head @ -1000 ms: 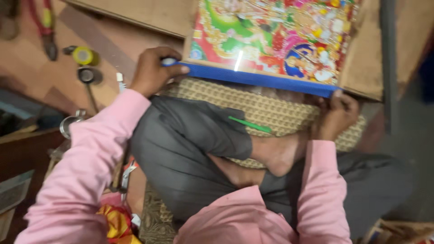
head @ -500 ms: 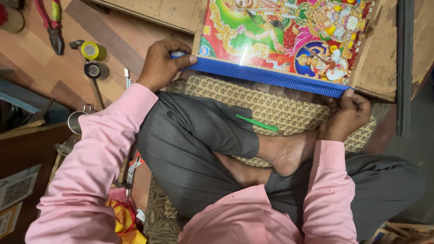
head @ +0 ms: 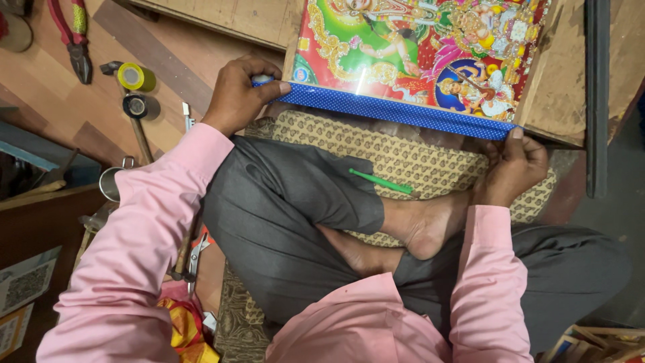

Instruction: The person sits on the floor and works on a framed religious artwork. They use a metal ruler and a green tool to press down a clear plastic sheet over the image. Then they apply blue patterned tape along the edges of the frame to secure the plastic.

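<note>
A glossy, brightly coloured picture (head: 416,47) lies in front of me, its near edge covered by a blue dotted tape strip (head: 396,111). My left hand (head: 238,94) presses the strip's left end, fingers curled over it. My right hand (head: 514,165) pinches the strip's right end at the picture's corner. I sit cross-legged in grey trousers on a patterned mat (head: 396,154). A green pen (head: 379,181) rests on my knee between the hands.
Red-handled pliers (head: 70,37), a yellow tape roll (head: 134,76), a dark roll (head: 136,105) and a hammer-like tool lie on the wooden floor at left. A wooden board (head: 564,74) and a dark bar (head: 596,94) are at right. A metal cup (head: 111,181) stands near my left elbow.
The view has drifted so the picture and both hands sit a little further right and lower. Both hands keep their hold on the ends of the blue strip.
</note>
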A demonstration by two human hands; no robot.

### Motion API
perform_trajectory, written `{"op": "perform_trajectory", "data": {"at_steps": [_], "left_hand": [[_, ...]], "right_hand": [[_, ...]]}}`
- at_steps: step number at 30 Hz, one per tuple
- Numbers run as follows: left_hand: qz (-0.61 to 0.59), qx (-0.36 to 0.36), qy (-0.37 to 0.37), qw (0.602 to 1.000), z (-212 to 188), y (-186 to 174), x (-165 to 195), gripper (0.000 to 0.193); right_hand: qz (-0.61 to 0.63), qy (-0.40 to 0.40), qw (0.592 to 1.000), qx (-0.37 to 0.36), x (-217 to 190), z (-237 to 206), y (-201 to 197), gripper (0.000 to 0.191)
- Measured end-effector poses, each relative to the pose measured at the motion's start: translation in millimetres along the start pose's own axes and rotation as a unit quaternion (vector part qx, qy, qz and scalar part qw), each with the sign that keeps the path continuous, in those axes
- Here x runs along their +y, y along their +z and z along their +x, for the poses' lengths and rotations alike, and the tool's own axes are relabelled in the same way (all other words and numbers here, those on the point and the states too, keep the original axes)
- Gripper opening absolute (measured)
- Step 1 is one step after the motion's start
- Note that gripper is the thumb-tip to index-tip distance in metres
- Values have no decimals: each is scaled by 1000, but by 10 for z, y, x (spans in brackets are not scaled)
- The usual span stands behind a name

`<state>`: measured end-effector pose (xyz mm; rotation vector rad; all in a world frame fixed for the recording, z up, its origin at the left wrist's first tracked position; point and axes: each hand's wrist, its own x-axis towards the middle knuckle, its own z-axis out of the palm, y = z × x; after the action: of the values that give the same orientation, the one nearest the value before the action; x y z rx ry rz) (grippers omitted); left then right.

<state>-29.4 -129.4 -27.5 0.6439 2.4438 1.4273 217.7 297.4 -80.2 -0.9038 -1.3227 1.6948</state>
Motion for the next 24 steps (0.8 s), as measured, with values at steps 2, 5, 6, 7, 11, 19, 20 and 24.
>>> {"op": "perform_trajectory", "data": {"at_steps": [2, 5, 6, 7, 11, 19, 20, 24], "left_hand": [[3, -3, -2, 1000, 3, 3, -21, 25], [-23, -23, -14, 999, 15, 10, -54, 26], [-37, -31, -19, 999, 25, 15, -62, 26], [-66, -39, -42, 996, 40, 22, -69, 25], [-159, -61, -158, 973, 117, 26, -77, 23], [-211, -69, -201, 954, 181, 55, -65, 21], [-206, -69, -198, 956, 181, 59, -62, 21], [-232, -66, -201, 950, 168, 53, -37, 20]], "right_hand": [[5, 4, 1000, 6, -7, 7, 8, 22], [2, 8, 998, 67, -37, 24, 48, 17], [-7, 9, 998, 58, -59, 29, 58, 13], [-15, 10, 999, 51, -80, 32, 66, 11], [10, 16, 999, 34, -153, 80, 94, 13], [6, 40, 998, 50, -110, 220, -15, 9], [-10, 43, 997, 59, -93, 233, -26, 9], [-29, 12, 998, 55, -112, 238, 16, 7]]}}
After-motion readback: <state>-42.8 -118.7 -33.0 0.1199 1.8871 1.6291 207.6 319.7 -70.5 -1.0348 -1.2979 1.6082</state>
